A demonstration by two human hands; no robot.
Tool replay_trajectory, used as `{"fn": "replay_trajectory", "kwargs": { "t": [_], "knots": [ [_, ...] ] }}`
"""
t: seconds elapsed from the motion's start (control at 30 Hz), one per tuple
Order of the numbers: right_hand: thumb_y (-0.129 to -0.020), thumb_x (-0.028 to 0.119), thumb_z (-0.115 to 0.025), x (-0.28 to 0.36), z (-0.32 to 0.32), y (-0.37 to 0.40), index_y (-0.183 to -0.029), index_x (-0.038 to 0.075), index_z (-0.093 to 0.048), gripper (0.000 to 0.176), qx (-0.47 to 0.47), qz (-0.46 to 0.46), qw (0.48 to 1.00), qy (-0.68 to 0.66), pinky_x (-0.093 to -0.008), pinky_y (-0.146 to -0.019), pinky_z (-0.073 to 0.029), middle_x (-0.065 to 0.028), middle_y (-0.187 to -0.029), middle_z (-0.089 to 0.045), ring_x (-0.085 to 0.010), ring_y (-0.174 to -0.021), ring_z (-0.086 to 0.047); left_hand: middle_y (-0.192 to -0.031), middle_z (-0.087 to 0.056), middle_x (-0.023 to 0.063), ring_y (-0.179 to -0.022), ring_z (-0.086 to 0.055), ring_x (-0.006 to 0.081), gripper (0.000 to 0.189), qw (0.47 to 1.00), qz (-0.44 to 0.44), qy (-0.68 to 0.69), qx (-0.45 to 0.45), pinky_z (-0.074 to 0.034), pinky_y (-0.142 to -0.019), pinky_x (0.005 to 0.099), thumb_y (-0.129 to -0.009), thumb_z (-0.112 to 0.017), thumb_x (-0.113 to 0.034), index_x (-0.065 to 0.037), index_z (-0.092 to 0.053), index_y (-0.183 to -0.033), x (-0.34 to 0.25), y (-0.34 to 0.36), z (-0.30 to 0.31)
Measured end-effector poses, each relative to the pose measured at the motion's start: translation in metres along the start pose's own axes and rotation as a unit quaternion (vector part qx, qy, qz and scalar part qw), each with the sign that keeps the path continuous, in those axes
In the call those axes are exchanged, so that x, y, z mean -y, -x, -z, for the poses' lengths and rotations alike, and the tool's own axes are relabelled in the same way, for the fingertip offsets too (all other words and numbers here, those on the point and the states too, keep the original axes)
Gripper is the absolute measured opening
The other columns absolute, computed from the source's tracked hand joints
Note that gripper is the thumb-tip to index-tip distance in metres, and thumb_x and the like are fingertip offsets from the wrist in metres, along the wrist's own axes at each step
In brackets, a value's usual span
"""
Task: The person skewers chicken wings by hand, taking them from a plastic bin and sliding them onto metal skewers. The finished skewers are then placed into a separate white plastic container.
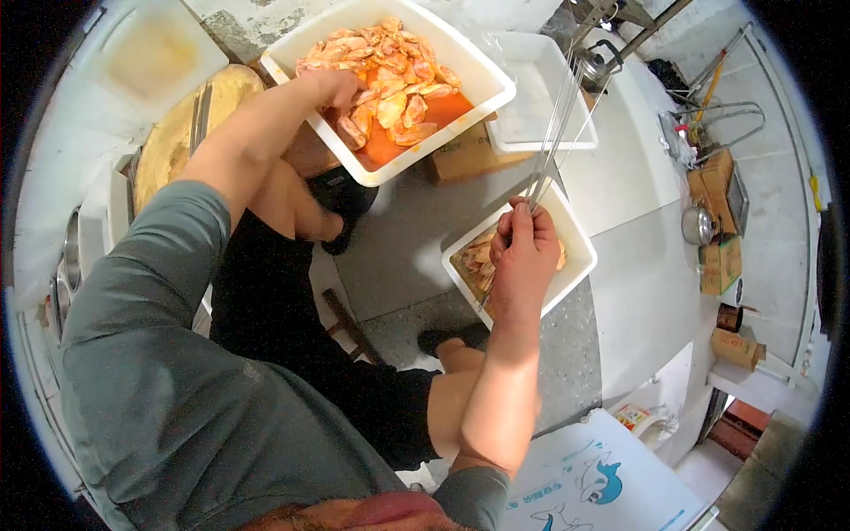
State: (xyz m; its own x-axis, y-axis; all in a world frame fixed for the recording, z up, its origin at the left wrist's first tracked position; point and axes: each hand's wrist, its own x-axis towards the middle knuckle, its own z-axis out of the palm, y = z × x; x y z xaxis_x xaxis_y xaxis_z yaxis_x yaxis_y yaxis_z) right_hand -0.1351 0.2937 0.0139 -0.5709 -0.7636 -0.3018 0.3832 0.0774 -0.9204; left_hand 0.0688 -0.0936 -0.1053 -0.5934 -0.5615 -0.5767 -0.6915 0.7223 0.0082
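Note:
A white tub (482,88) at the top holds many pieces of raw, orange-marinated meat (391,104) in reddish liquid. My left hand (335,88) reaches over its left rim and touches the meat; the fingertips are hidden. On the right, my right hand (526,243) is closed around a bundle of long thin metal skewers (553,133), which fan upward from the fist. Below that hand, a smaller white tub (575,270) on the floor holds pale pieces on sticks, partly covered by my hand and forearm.
An empty-looking white tray (531,124) adjoins the meat tub, with a cardboard box (478,157) beneath. A round wooden board (164,146) with skewers lies at the left. A white box lid (602,482) with blue drawings is at the lower right. A kettle (698,226) and boxes line the right.

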Motion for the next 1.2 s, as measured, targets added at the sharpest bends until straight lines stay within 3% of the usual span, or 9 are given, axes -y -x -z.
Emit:
{"fn": "replay_trajectory", "kwargs": {
  "t": [0.1,0.17,0.3,0.37,0.5,0.83,0.97,1.07,1.2],
  "knots": [
    [-0.097,0.020,-0.051,-0.003,0.002,0.004,-0.098,0.005,-0.058,0.017,0.000,0.008,1.000,0.001,-0.0175,-0.046,-0.034,0.0026,-0.068,-0.050,-0.0030,-0.055,-0.042,-0.109,-0.064,0.0192,-0.098,-0.062,0.0312,0.070,0.996,-0.040,0.059,0.047,-0.049,-0.081,0.0414,-0.061,-0.077,-0.021,-0.009,-0.054,-0.126,0.010,-0.006,-0.001],
    [-0.097,0.020,-0.051,-0.003,0.006,0.007,-0.098,0.005,-0.058,0.016,-0.005,0.010,1.000,0.004,-0.0175,-0.046,-0.033,0.0025,-0.068,-0.050,-0.0031,-0.054,-0.041,-0.105,-0.066,0.0176,-0.091,-0.062,0.0287,0.060,0.992,-0.049,0.108,0.048,-0.050,-0.077,0.0404,-0.062,-0.077,-0.021,-0.007,-0.057,-0.117,0.033,-0.023,0.001],
    [-0.097,0.019,-0.051,0.001,0.006,0.010,-0.098,0.005,-0.058,0.015,-0.008,0.008,1.000,0.003,-0.0177,-0.046,-0.033,0.0023,-0.068,-0.050,-0.0031,-0.054,-0.041,-0.093,-0.068,0.0133,-0.078,-0.063,0.0257,0.044,0.989,-0.066,0.091,-0.092,-0.051,-0.068,0.0373,-0.067,-0.075,-0.022,-0.006,-0.063,-0.106,0.084,-0.054,-0.004],
    [-0.097,0.018,-0.051,0.002,0.006,0.008,-0.098,0.004,-0.058,0.015,-0.011,0.011,1.000,0.005,-0.0176,-0.045,-0.032,0.0016,-0.068,-0.050,-0.0036,-0.053,-0.040,-0.094,-0.068,0.0161,-0.081,-0.063,0.0259,0.037,0.997,0.047,0.027,-0.057,-0.051,-0.069,0.0347,-0.070,-0.073,-0.023,-0.003,-0.064,-0.100,0.039,-0.024,0.027],
    [-0.097,0.015,-0.050,0.002,0.004,0.004,-0.099,0.002,-0.058,0.016,-0.008,0.016,1.000,0.000,-0.0174,-0.043,-0.030,0.0002,-0.069,-0.049,-0.0045,-0.050,-0.038,-0.093,-0.067,0.0186,-0.087,-0.064,0.0296,0.039,0.987,0.021,0.026,-0.158,-0.052,-0.072,0.0362,-0.071,-0.073,-0.024,-0.001,-0.063,-0.100,0.077,-0.076,-0.022],
    [-0.097,0.018,-0.050,-0.003,-0.002,0.000,-0.095,0.004,-0.058,0.016,0.000,0.018,1.000,0.009,-0.0184,-0.043,-0.031,0.0022,-0.066,-0.049,-0.0033,-0.051,-0.040,-0.097,-0.067,0.0178,-0.091,-0.064,0.0347,0.032,0.982,0.070,0.062,-0.166,-0.051,-0.078,0.0421,-0.083,-0.061,-0.029,-0.005,-0.065,-0.105,-0.007,-0.014,0.019],
    [-0.097,0.018,-0.050,-0.005,-0.002,-0.003,-0.097,0.004,-0.059,0.017,-0.008,0.016,1.000,0.021,-0.0181,-0.044,-0.031,0.0023,-0.066,-0.049,-0.0033,-0.052,-0.040,-0.095,-0.067,0.0185,-0.090,-0.064,0.0346,0.036,0.977,0.063,0.034,-0.199,-0.051,-0.078,0.0418,-0.083,-0.061,-0.029,-0.005,-0.063,-0.109,0.001,-0.032,0.002],
    [-0.097,0.019,-0.050,-0.009,0.004,-0.004,-0.098,0.003,-0.059,0.018,-0.020,0.015,0.999,0.020,-0.0182,-0.044,-0.031,0.0022,-0.066,-0.050,-0.0032,-0.052,-0.040,-0.091,-0.067,0.0197,-0.086,-0.065,0.0294,0.037,0.971,0.006,0.129,-0.202,-0.053,-0.075,0.0395,-0.084,-0.061,-0.030,0.001,-0.062,-0.104,0.009,-0.035,0.004],
    [-0.097,0.020,-0.051,-0.011,0.006,-0.005,-0.096,0.003,-0.059,0.018,-0.017,0.012,1.000,0.017,-0.0186,-0.044,-0.031,0.0018,-0.066,-0.051,-0.0035,-0.052,-0.041,-0.089,-0.064,0.0134,-0.077,-0.061,0.0255,0.040,0.920,0.039,0.360,-0.151,-0.051,-0.072,0.0384,-0.090,-0.057,-0.029,0.002,-0.056,-0.116,-0.018,0.004,0.028]
  ]
}}
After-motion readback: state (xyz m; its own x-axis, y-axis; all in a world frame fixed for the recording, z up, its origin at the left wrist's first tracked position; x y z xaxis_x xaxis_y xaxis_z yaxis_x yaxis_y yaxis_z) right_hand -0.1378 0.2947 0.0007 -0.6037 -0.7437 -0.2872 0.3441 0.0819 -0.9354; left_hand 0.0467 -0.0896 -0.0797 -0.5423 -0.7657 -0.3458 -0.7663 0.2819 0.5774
